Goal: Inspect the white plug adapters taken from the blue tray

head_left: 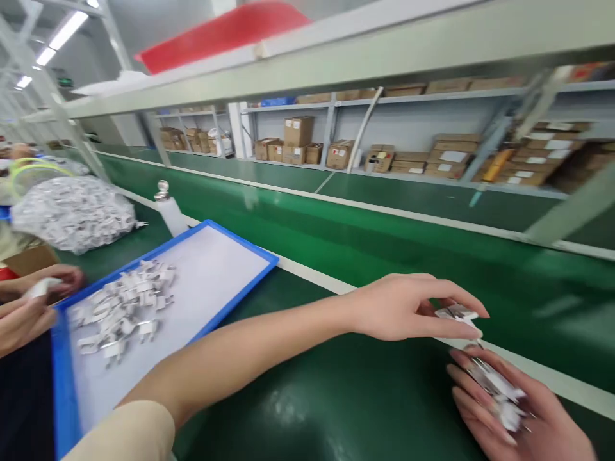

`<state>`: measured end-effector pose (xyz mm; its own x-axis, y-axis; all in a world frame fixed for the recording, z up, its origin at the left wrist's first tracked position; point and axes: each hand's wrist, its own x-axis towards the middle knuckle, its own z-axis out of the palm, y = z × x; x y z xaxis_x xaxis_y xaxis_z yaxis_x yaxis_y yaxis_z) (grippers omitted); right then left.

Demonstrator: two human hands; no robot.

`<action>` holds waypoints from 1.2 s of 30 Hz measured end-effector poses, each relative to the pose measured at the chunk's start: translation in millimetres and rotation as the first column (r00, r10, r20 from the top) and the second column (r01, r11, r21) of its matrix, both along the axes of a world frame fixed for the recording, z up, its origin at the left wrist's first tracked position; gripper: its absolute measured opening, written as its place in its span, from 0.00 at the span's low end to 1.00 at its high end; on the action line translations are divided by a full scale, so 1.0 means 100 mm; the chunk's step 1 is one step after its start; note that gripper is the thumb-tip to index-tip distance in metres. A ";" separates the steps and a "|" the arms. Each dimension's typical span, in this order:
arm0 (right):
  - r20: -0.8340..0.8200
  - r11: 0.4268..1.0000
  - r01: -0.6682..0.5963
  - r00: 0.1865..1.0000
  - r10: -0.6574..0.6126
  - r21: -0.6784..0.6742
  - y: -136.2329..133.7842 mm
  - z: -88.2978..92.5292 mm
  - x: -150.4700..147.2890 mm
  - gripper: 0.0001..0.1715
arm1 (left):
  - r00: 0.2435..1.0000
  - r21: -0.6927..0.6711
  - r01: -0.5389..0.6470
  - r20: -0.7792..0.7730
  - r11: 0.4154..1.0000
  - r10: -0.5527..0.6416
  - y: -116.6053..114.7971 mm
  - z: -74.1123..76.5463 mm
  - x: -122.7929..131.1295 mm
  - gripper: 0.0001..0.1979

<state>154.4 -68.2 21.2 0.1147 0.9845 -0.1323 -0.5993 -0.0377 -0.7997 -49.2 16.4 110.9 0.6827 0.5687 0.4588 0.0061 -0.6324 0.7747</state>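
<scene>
The person at the bench (336,390) reaches the left hand (423,310) across to its far edge, finger and thumb closed to a narrow pinch about a white plug (456,312); a fingertip grip suits so small a piece, I would say. Just below it, nearer the bench's right end, the right hand (521,400) is curled around a small clutch of plugs (502,390), the fingers bent like a cup, probably so that none slips out. Both hands sit close together, beside the pale strip (317,278) edging the bench. More lie heaped in a blue-rimmed tray (211,269) toward the bench's left, where the raised rim likely stops loose ones from rolling off; the heap (127,301) fills the tray's left side. At that left edge a co-worker's hands (29,307) hold another white piece (45,286), and a clear bag (77,211) bulging with white pieces rests beyond. The plugs look glossy, white and blocky, with thin metal pins poking out; those in the right hand are blurred and overlapping, so I cannot count them.
</scene>
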 end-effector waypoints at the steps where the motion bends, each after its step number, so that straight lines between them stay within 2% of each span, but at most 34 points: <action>1: -0.022 1.000 0.015 1.000 -0.015 -0.001 -0.01 0.03 -0.03 0.14 | 0.997 -0.102 0.010 0.080 0.995 -0.002 -0.05 -0.16 0.14 0.12; 3: -0.009 1.000 0.015 1.000 -0.015 0.001 -0.03 0.05 -0.07 0.16 | 0.983 -0.276 0.002 0.179 0.961 0.049 -0.11 -0.49 0.34 0.13; 6: 0.117 0.998 -0.025 0.993 0.019 0.049 -0.08 -0.01 -0.12 0.15 | 0.962 -0.434 -0.112 0.177 0.894 0.207 -0.15 -0.94 0.48 0.12; 7: 0.179 0.997 -0.042 0.983 0.032 0.057 -0.10 -0.04 -0.14 0.15 | 0.958 -0.483 -0.131 0.163 0.866 0.236 -0.16 -1.05 0.49 0.12; 9: 0.308 0.995 -0.058 0.951 0.031 0.078 -0.15 -0.11 -0.17 0.17 | 0.962 -0.558 -0.102 0.154 0.824 0.224 -0.15 -1.16 0.49 0.15; 12: 0.460 0.995 -0.026 0.888 -0.024 0.101 -0.22 -0.16 -0.23 0.16 | 0.972 -0.613 -0.002 0.186 0.790 0.146 -0.13 -1.15 0.44 0.22; 14: 0.495 0.994 -0.002 0.867 -0.051 0.105 -0.25 -0.15 -0.25 0.14 | 0.977 -0.643 0.043 0.189 0.765 0.104 -0.12 -1.10 0.41 0.23; 18: 0.525 0.997 0.003 0.850 -0.045 0.081 -0.28 -0.11 -0.26 0.12 | 0.994 -0.695 0.068 0.110 0.715 0.012 -0.13 -1.04 0.38 0.19; 21: 0.603 0.997 -0.002 0.796 -0.048 0.082 -0.28 -0.08 -0.24 0.11 | 0.997 -0.659 0.074 0.026 0.748 -0.075 -0.15 -1.04 0.34 0.15; 24: 0.638 0.995 0.021 0.766 -0.079 0.098 -0.27 -0.06 -0.23 0.12 | 0.991 -0.625 0.108 0.008 0.773 -0.133 -0.16 -1.03 0.30 0.14; 28: 0.566 0.995 0.047 0.819 -0.091 0.092 -0.28 -0.09 -0.21 0.11 | 0.986 -0.594 0.148 0.032 0.791 -0.161 -0.17 -1.00 0.27 0.16; 32: 0.476 0.996 0.079 0.874 -0.094 0.051 -0.30 -0.14 -0.19 0.12 | 0.987 -0.574 0.095 -0.053 0.813 -0.152 -0.17 -0.97 0.28 0.14; 36: 0.535 0.988 0.129 0.831 -0.156 0.088 -0.28 -0.11 -0.20 0.13 | 0.984 -0.546 0.059 -0.111 0.836 -0.142 -0.17 -0.96 0.28 0.13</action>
